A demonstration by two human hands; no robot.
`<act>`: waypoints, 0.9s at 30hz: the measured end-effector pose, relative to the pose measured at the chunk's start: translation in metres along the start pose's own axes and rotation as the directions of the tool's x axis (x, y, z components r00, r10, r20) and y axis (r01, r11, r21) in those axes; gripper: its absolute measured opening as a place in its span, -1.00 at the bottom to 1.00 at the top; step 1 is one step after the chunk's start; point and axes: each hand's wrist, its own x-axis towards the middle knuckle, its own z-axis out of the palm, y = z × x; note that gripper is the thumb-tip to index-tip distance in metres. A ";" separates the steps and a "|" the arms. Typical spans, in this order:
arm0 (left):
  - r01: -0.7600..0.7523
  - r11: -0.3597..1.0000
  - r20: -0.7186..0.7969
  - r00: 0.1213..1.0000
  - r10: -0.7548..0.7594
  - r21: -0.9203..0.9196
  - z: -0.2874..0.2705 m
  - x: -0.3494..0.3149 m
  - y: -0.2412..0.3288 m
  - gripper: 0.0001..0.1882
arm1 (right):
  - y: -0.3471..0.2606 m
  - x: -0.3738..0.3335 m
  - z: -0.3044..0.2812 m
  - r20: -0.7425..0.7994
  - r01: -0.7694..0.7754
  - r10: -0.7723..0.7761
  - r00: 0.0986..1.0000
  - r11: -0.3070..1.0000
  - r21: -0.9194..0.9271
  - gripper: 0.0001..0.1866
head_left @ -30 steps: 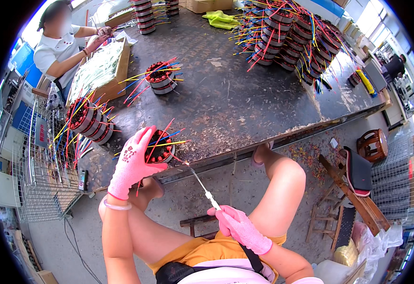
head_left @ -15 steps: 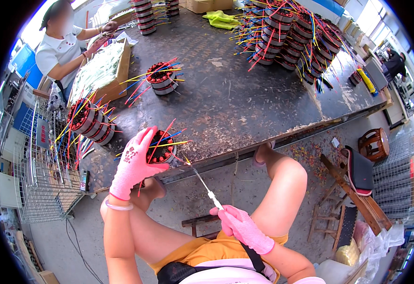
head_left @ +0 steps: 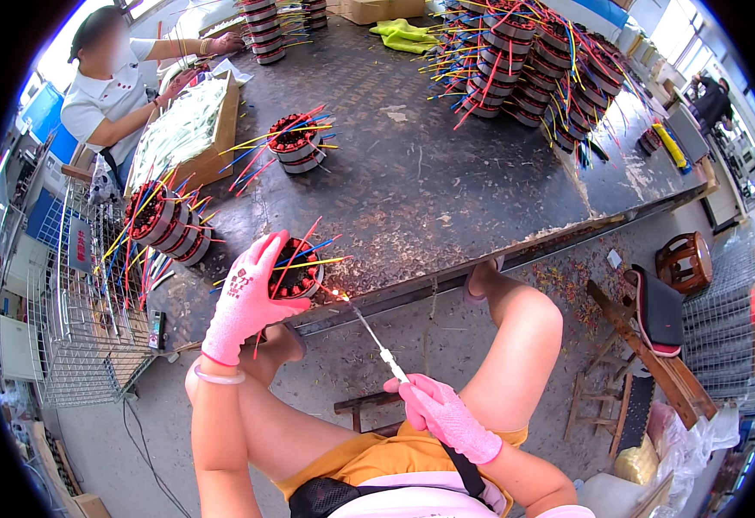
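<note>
My left hand (head_left: 244,298), in a pink glove, is wrapped around the left side of a motor stator (head_left: 298,274) at the table's near edge. Red, blue and yellow wires stick out of the stator's dark red windings; the glove hides much of its body. My right hand (head_left: 446,419), also gloved in pink, grips a white long-necked lighter (head_left: 387,356). The lighter's thin metal neck slants up and left, and a small orange flame (head_left: 339,295) burns at its tip, just right of the stator's lower rim.
On the dark worn table (head_left: 395,190) lie a single stator (head_left: 296,145), a tipped stack of stators (head_left: 169,223) and tall wired stacks (head_left: 524,69). A carton of white strips (head_left: 183,129) stands by a co-worker (head_left: 106,95). A wooden stool (head_left: 684,263) stands right, beyond a black-padded chair (head_left: 656,311).
The flame at the lighter's tip has grown brighter and spreads toward the stator. Both my hands stay nearly in place. The co-worker's arm now stretches farther across, toward the stacked stators.
</note>
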 end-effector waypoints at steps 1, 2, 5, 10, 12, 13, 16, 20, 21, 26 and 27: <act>0.001 1.000 0.002 1.000 -0.001 -0.001 0.000 0.000 0.000 0.03 | -0.002 0.000 0.001 0.000 -0.004 0.004 1.000 1.000 -0.001 -0.66; -0.001 1.000 0.001 1.000 0.001 -0.002 0.000 0.000 0.000 0.03 | -0.001 0.000 0.001 -0.004 -0.003 0.003 1.000 1.000 -0.010 -0.66; -0.003 1.000 0.000 1.000 0.003 -0.002 0.001 0.000 -0.001 0.04 | 0.000 0.000 0.001 -0.011 -0.006 0.006 1.000 1.000 -0.016 -0.66; 0.000 1.000 0.005 1.000 0.000 -0.011 -0.001 0.001 0.001 0.04 | 0.005 0.001 0.000 -0.019 0.018 -0.017 1.000 0.999 0.037 -0.66; 0.042 0.999 0.030 0.999 -0.042 0.004 -0.005 0.001 0.007 0.04 | 0.003 0.001 0.002 -0.047 0.013 -0.012 0.999 1.000 0.024 -0.64; 0.062 0.998 0.042 0.997 -0.063 0.012 -0.007 0.001 0.009 0.04 | 0.002 0.001 0.002 -0.061 0.011 -0.010 0.998 1.000 0.018 -0.62; 0.030 0.999 0.047 0.998 -0.028 -0.033 -0.009 0.001 0.004 0.04 | 0.003 0.001 0.001 -0.060 0.024 -0.023 0.998 1.000 0.020 -0.62; -0.137 0.989 0.007 0.991 0.137 0.048 -0.006 0.000 -0.003 0.03 | -0.003 -0.002 0.003 -0.061 0.003 -0.003 0.998 1.000 0.003 -0.63; -0.116 0.991 -0.002 0.993 0.116 0.068 -0.004 0.000 0.000 0.03 | -0.001 -0.001 0.003 -0.053 0.021 -0.020 0.998 1.000 0.023 -0.63; -0.020 0.999 0.006 1.000 0.020 -0.032 -0.005 0.006 0.010 0.03 | 0.001 0.000 -0.002 -0.060 0.028 -0.027 0.998 0.999 0.017 -0.62; 0.016 0.998 0.010 1.000 -0.015 -0.069 -0.007 0.005 0.010 0.02 | -0.006 -0.003 -0.001 -0.065 0.027 -0.025 0.998 0.999 0.033 -0.62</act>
